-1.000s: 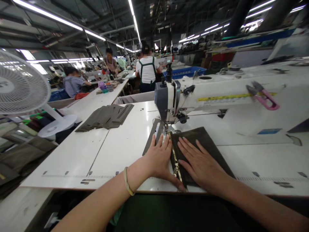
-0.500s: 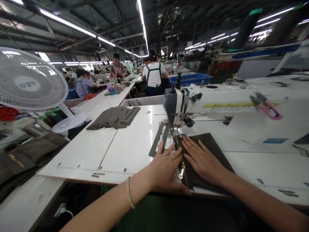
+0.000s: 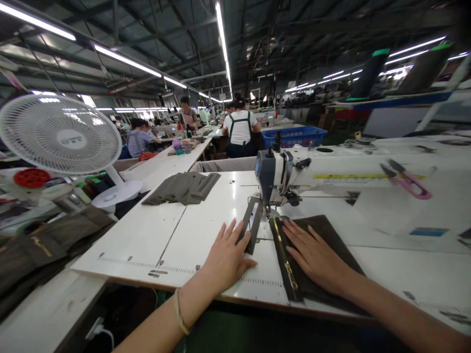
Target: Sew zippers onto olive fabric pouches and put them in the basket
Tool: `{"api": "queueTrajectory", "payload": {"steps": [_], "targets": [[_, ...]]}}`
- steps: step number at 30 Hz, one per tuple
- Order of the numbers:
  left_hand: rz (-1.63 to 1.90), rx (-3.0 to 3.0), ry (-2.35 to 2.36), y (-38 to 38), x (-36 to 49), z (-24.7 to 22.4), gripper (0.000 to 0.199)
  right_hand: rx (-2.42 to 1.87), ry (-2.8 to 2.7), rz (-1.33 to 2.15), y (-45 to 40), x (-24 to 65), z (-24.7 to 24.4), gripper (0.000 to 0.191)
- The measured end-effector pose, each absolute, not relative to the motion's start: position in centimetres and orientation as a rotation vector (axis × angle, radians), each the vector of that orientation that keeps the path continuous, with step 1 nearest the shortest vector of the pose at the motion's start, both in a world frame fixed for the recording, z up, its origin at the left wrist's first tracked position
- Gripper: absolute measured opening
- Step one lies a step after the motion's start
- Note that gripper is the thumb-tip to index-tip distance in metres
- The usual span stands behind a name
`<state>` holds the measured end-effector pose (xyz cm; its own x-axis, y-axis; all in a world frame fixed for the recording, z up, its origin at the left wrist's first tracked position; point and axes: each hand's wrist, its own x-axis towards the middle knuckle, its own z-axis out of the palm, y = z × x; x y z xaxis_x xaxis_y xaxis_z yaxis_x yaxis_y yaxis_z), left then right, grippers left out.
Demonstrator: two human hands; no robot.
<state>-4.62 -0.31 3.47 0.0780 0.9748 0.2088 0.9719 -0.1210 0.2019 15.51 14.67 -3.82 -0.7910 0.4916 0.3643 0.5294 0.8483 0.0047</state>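
My right hand (image 3: 316,252) lies flat with fingers stretched out on a dark fabric panel (image 3: 331,235), beside its gold zipper (image 3: 284,252). The panel's far edge reaches the needle area of the white sewing machine (image 3: 274,179). To the left, my left hand (image 3: 228,255) rests spread on the white table (image 3: 136,240), off the panel. Its fingertips are at the near end of a flat grey slotted frame piece (image 3: 253,223), which leans toward the presser foot. Neither hand grips anything.
A fanned stack of grey fabric pieces (image 3: 182,188) sits at the left of the table. Beyond are a white fan (image 3: 69,139), a blue basket (image 3: 294,136) and people at other tables. Pink-handled snips (image 3: 406,180) lie on the machine.
My left hand has moved left, off the zipper and panel, onto the table by the frame piece. My right hand stays on the panel. The whole view has shifted slightly.
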Motion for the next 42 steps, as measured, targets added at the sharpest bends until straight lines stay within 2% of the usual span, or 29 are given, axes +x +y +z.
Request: {"api": "queueTrajectory", "payload": {"steps": [3,4,7,9,12,16,21,24,28,31,36,38,42], "targets": [[0.358,2.246,2.214,-0.7,-4.7,2.8,0.049,-0.760,-2.651,-0.139,14.7,15.4,-3.4,0.047],[0.376,2.275,2.184,-1.1,-4.6,2.5,0.054,-0.760,-2.632,-0.149,14.7,15.3,-3.3,0.046],[0.394,2.442,2.052,-1.9,-5.0,1.3,0.085,-0.754,-2.577,-0.207,14.7,14.8,-2.6,0.043],[0.346,2.594,1.974,-1.9,-5.9,0.2,0.095,-0.744,-2.574,-0.241,14.6,14.5,-2.0,0.042],[0.295,2.801,1.876,-1.6,-7.4,-1.9,0.077,-0.742,-2.586,-0.247,14.6,14.3,-1.6,0.040],[0.462,2.886,1.832,-1.7,-7.9,-3.0,0.055,-0.656,-2.570,-0.169,15.0,14.3,-1.9,0.039],[0.517,2.728,1.715,-1.1,-6.7,0.1,0.060,-0.578,-2.622,-0.030,15.6,14.5,-2.4,0.041],[0.523,2.535,1.786,0.9,-6.1,1.9,0.042,-0.574,-2.635,0.060,15.9,14.7,-2.5,0.042],[0.617,2.501,1.908,3.3,-6.6,1.8,0.031,-0.602,-2.577,0.076,15.7,14.8,-2.9,0.043],[0.795,2.489,1.914,3.2,-7.5,1.2,0.030,-0.600,-2.586,0.002,14.8,14.8,-3.3,0.043],[1.236,2.648,1.664,2.9,-6.8,1.5,0.035,-0.583,-2.589,-0.067,13.4,14.9,-3.3,0.042],[1.207,2.729,1.650,3.9,-5.6,1.4,0.034,-0.571,-2.581,-0.060,13.3,14.9,-3.1,0.042],[0.910,2.808,1.735,6.3,-3.5,0.4,0.022,-0.526,-2.574,-0.030,13.4,15.0,-3.0,0.048]]}}
